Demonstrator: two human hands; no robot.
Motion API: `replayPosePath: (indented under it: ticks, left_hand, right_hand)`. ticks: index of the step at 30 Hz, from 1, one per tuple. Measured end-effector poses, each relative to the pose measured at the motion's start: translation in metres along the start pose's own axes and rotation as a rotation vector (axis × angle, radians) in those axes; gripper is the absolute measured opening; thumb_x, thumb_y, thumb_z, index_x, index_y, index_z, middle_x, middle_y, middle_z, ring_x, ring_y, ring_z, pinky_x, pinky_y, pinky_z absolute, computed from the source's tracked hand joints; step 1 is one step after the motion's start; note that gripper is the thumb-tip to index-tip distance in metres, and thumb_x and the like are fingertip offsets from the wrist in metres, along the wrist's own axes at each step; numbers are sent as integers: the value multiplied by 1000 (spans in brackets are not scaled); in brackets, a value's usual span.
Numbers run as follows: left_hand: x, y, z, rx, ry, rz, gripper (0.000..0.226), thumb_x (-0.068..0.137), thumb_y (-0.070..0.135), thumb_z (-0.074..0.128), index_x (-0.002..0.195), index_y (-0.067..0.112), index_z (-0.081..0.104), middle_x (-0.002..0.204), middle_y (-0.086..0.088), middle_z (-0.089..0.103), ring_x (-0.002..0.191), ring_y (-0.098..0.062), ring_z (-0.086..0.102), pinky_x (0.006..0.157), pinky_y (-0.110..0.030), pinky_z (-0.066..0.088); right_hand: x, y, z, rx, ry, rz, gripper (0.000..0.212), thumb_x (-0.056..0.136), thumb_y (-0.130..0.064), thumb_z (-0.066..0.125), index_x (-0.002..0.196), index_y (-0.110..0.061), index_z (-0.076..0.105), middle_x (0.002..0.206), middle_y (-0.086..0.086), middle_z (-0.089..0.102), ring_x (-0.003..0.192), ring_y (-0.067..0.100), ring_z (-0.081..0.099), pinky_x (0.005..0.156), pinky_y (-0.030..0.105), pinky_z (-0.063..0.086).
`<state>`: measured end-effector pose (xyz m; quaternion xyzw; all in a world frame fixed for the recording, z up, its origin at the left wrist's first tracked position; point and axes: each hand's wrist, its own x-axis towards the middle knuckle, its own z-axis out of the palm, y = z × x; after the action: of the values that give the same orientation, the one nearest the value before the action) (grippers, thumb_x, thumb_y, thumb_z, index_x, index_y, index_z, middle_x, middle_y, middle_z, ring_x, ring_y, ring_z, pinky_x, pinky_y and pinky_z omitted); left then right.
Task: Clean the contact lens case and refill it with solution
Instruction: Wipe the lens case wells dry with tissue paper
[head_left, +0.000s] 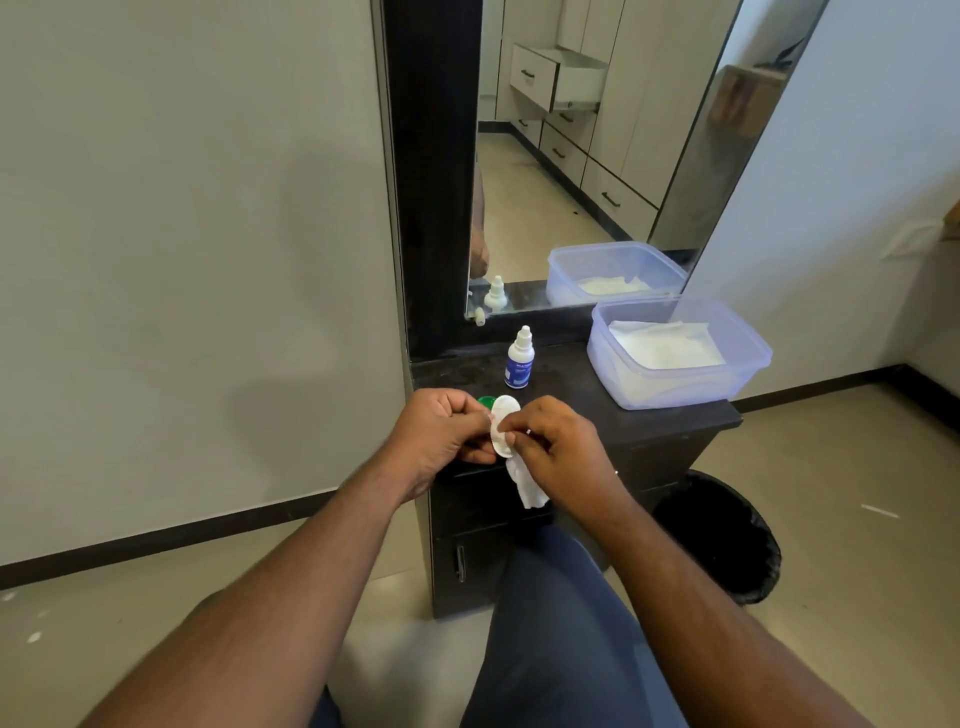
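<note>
White plastic and white tissue meet right at the front edge of the dark vanity top (613, 410): the left hand (441, 436) pinches the contact lens case (503, 423) by its edge, fingers curled tight round it, tilting it up on end so its face turns toward the right hand. The right hand (558, 441) has its fingers bunched on a wad of tissue (524, 480), pressed against the lower part of the case, the loose tail hanging below. That looks like the wiping stage, with the case held in the air so the tissue can work at it. Just behind the case peeks a green cap (485, 400), probably set aside so the well stays open. Further back stands the solution bottle (519, 358), upright, close at hand for the refill, which I judge not yet begun. Beyond, to the right, a clear tub (753, 358) holds more tissues, and a black bin (727, 540) waits on the floor.
</note>
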<state>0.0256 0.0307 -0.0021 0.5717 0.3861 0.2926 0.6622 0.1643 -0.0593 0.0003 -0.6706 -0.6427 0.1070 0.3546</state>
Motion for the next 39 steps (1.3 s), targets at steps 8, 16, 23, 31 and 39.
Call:
replayPosePath:
  ticks: [8,16,23,31,39]
  left_hand:
    - [-1,2,1,18,-15,-30,7,84,0,66,84,-7,66,72,-19,70,60,-24,69,52,-25,57]
    - [-2,3,1,30,-11,-37,9,85,1,66,86,-7,67,78,-22,70,66,-28,70,55,-27,58]
    - [-3,2,1,12,6,-13,6,84,1,66,84,-5,67,72,-19,70,60,-24,68,56,-28,59]
    - [-1,0,-1,-55,52,-1,9,85,0,64,87,-9,65,71,-19,68,59,-22,66,55,-29,59]
    - [-1,0,-1,-60,73,4,11,85,-1,65,89,-11,65,75,-19,69,61,-23,67,54,-28,58]
  right_hand:
    - [3,4,-12,-340,-130,-284,25,87,-13,63,112,-14,69,102,5,64,92,19,53,74,23,38]
    - [-3,7,-10,-358,-81,-387,28,76,-6,75,103,-10,72,93,6,66,82,20,56,68,25,45]
    - [-6,16,-3,-307,32,-325,29,75,-3,74,104,-9,73,93,7,69,76,22,59,63,31,50]
    - [-13,21,7,-175,161,-195,25,79,-3,65,102,-8,73,90,4,70,80,21,59,68,28,50]
    - [-11,24,10,-175,190,-188,25,80,-2,67,104,-7,73,90,5,68,83,20,57,69,30,51]
